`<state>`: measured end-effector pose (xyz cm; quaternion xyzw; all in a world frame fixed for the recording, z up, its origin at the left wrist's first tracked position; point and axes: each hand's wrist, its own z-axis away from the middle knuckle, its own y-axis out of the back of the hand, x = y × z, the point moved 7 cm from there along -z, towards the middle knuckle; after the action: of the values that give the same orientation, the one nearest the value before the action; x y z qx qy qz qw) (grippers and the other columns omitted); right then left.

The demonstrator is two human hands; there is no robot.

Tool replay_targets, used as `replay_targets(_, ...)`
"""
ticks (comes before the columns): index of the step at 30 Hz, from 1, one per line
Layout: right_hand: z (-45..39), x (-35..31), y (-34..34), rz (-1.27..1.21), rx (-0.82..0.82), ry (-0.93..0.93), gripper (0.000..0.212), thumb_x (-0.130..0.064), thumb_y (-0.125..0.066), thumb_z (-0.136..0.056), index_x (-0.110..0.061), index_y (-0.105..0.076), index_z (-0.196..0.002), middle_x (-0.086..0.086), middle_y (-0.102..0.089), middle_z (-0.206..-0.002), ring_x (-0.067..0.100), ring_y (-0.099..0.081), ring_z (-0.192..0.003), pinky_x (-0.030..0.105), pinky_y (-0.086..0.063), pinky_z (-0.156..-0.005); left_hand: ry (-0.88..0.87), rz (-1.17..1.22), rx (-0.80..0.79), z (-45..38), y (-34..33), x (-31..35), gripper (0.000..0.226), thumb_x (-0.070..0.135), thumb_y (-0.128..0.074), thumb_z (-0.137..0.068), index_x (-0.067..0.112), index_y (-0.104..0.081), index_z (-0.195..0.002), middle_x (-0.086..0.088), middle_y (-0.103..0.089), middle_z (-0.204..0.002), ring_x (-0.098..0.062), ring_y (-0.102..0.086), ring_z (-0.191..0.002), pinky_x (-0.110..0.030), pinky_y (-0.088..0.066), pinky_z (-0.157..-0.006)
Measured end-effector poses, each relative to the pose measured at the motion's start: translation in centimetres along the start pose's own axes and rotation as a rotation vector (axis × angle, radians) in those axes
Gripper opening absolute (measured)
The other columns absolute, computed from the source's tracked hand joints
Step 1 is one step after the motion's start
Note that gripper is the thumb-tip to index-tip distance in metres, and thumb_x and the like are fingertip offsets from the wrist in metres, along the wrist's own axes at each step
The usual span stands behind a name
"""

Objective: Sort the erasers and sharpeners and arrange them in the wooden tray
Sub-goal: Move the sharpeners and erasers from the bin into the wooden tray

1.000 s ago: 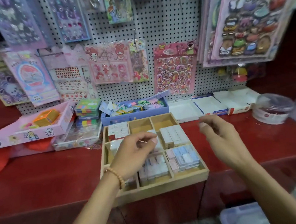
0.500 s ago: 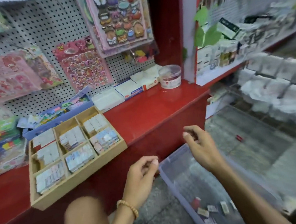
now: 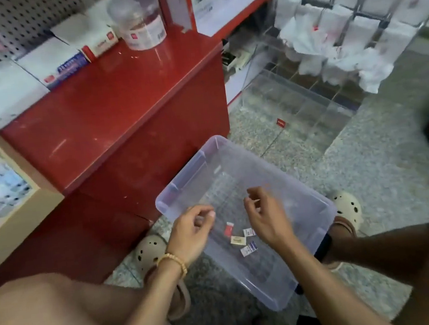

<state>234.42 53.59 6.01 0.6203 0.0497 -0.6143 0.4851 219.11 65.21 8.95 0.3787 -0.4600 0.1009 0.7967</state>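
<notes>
Both hands hang over a clear plastic bin [image 3: 304, 200] that sits on the speckled floor [image 3: 368, 172] beside the red worktop [image 3: 112, 104]. The left hand [image 3: 191, 233], with a bead bracelet [image 3: 172, 262] at the wrist, has its fingers curled and thumb near the fingertips; whether it pinches anything cannot be told through the blur. The right hand [image 3: 267, 217] is likewise loosely curled above the bin, and nothing can be made out in it. On the bin's bottom, between and just below the hands, lie four small erasers: a red one [image 3: 228, 229], a white one [image 3: 248, 232], a cream one [image 3: 238, 240] and another white one [image 3: 248, 249], close together but mostly apart. The wooden tray [image 3: 14, 209] stands at the left edge on the worktop, with packed erasers in its compartments. A clear tub [image 3: 139, 22] and flat boxes [image 3: 49, 63] stand at the worktop's back.
</notes>
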Motion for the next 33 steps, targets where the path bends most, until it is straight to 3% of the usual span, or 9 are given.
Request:
replay_targets(2, -0.8, 2.7, -1.7, 0.043, 0.0, -0.075, 0.031, -0.026, -0.05, -0.102, -0.008, -0.06, -0.126, 0.011, -0.062, -0.124, 0.024, -0.062, -0.103, 0.037, -0.049, -0.089, -0.019, -0.121, -0.037, -2.5, -0.7, -1.9, 0.008, 0.027, -0.061, -0.094, 0.024, -0.066, -0.098, 0.003, -0.064, -0.102, -0.011, -0.063, -0.091, -0.028, -0.052, -0.083)
replay_targets(7, -1.9, 10.1, -7.0, 0.148, -0.059, -0.245, 0.037, -0.026, -0.048, -0.099, -0.001, -0.06, -0.124, 0.02, -0.059, -0.124, 0.035, -0.053, -0.117, 0.036, -0.038, -0.098, -0.095, -0.426, -0.11, -7.7, -2.1, -6.6, 0.056, 0.058, -0.039, -0.084, 0.015, -0.069, -0.105, 0.001, -0.063, -0.1, -0.019, -0.062, -0.097, -0.034, -0.052, -0.086)
replay_targets(10, -2.7, 14.7, -9.3, 0.207, -0.075, -0.351, 0.04, -0.028, -0.054, -0.094, 0.001, -0.061, -0.12, 0.024, -0.059, -0.121, 0.042, -0.051, -0.115, 0.039, -0.039, -0.094, -0.146, -0.547, -0.095, -9.3, -2.6, -8.9, 0.051, 0.055, -0.041, -0.086, 0.019, -0.07, -0.105, 0.003, -0.064, -0.104, -0.02, -0.064, -0.096, -0.036, -0.054, -0.079)
replay_targets(14, -4.4, 20.1, -9.9, 0.324, 0.03, -0.608, 0.063, -0.043, -0.065, -0.09, -0.009, -0.047, -0.14, 0.021, -0.042, -0.143, 0.043, -0.041, -0.129, 0.046, -0.034, -0.107, -0.272, -0.665, 0.056, -9.6, -2.6, -9.2, 0.039, 0.048, -0.048, -0.091, 0.018, -0.072, -0.098, 0.002, -0.066, -0.096, -0.022, -0.066, -0.084, -0.035, -0.052, -0.057)
replay_targets(17, -4.6, 22.4, -11.6, 0.328, 0.06, -0.764, 0.075, -0.049, -0.064, -0.089, -0.015, -0.034, -0.148, 0.018, -0.02, -0.158, 0.043, -0.029, -0.139, 0.05, -0.029, -0.112, -0.283, -0.658, 0.121, -9.5, -2.3, -9.0, 0.034, 0.044, -0.053, -0.09, 0.016, -0.071, -0.095, 0.0, -0.066, -0.091, -0.023, -0.066, -0.077, -0.032, -0.048, -0.055)
replay_targets(19, -4.6, 22.2, -14.0, 0.322, 0.03, -0.701, 0.076, -0.042, -0.065, -0.089, -0.009, -0.032, -0.15, 0.023, -0.013, -0.16, 0.045, -0.026, -0.141, 0.049, -0.027, -0.115, -0.286, -0.661, 0.125, -9.5, -2.3, -9.1, 0.033, 0.043, -0.054, -0.089, 0.017, -0.071, -0.094, -0.001, -0.066, -0.089, -0.022, -0.066, -0.076, -0.031, -0.046, -0.057)
replay_targets(25, -3.3, 18.9, -18.8, 0.433, -0.187, -0.186, 0.07, -0.037, -0.062, -0.086, -0.006, -0.044, -0.145, 0.027, -0.033, -0.155, 0.05, -0.037, -0.135, 0.061, -0.038, -0.106, -0.25, -0.662, 0.125, -9.6, -2.3, -9.2, 0.028, 0.04, -0.058, -0.086, 0.017, -0.072, -0.093, 0.0, -0.068, -0.09, -0.021, -0.066, -0.075, -0.031, -0.048, -0.056)
replay_targets(29, -0.8, 21.3, -15.8, 0.381, -0.126, -0.558, 0.088, -0.044, -0.077, -0.079, -0.019, -0.029, -0.149, 0.017, -0.033, -0.146, 0.042, -0.048, -0.121, 0.049, -0.044, -0.094, -0.256, -0.659, 0.143, -9.6, -2.2, -9.0, 0.025, 0.038, -0.06, -0.085, 0.016, -0.072, -0.09, 0.001, -0.067, -0.087, -0.019, -0.065, -0.072, -0.031, -0.047, -0.053)
replay_targets(33, -0.4, 21.9, -17.6, 0.154, -0.131, -0.735, 0.064, -0.016, -0.073, -0.081, -0.005, -0.04, -0.134, 0.017, -0.047, -0.128, 0.039, -0.058, -0.107, 0.044, -0.049, -0.09, -0.269, -0.641, 0.163, -9.6, -2.2, -9.1, 0.025, 0.036, -0.061, -0.085, 0.015, -0.072, -0.089, 0.0, -0.068, -0.086, -0.02, -0.065, -0.071, -0.034, -0.049, -0.052)
